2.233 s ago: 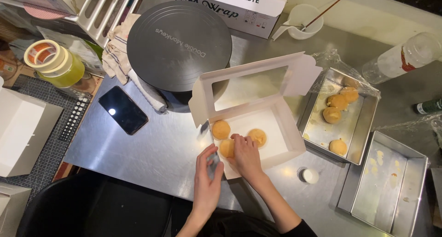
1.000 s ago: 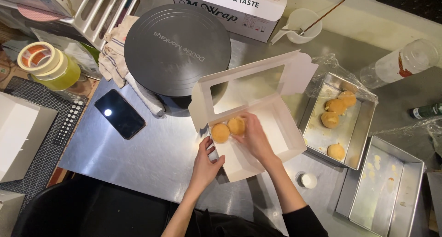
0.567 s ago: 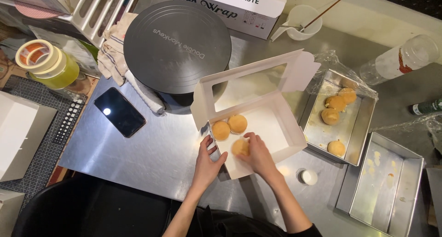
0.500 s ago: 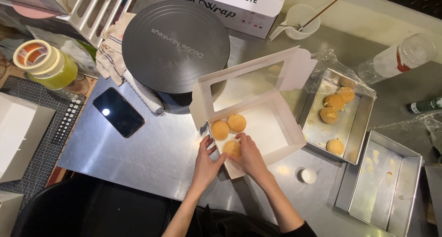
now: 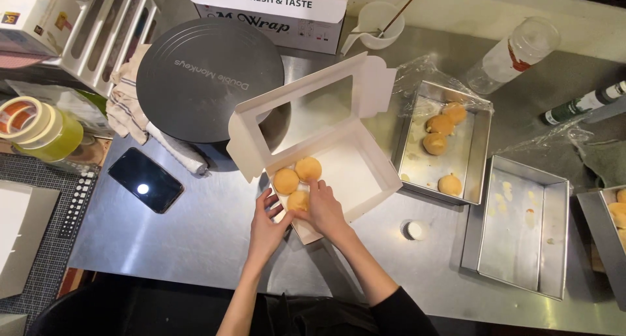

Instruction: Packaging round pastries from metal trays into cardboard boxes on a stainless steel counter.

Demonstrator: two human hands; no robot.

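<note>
A white cardboard box (image 5: 365,173) with a windowed lid folded back sits on the steel table. Three round golden buns lie at its left end: one (image 5: 285,180), one (image 5: 308,169), and a third (image 5: 298,200) nearest me. My right hand (image 5: 325,209) rests on that third bun, fingers curled round it. My left hand (image 5: 266,220) holds the box's near left corner. To the right, a metal tray (image 5: 479,160) holds several more buns (image 5: 441,124).
A round black turntable (image 5: 208,78) stands behind the box, a phone (image 5: 145,188) to its left. An empty metal tray (image 5: 521,228), a small white paper cup (image 5: 415,229), a plastic bottle (image 5: 512,54) and tape rolls (image 5: 29,124) surround the work area.
My right hand moved one bun up beside the first, then slid another toward the box's near left. The view has shifted, so everything sits further left in frame.
</note>
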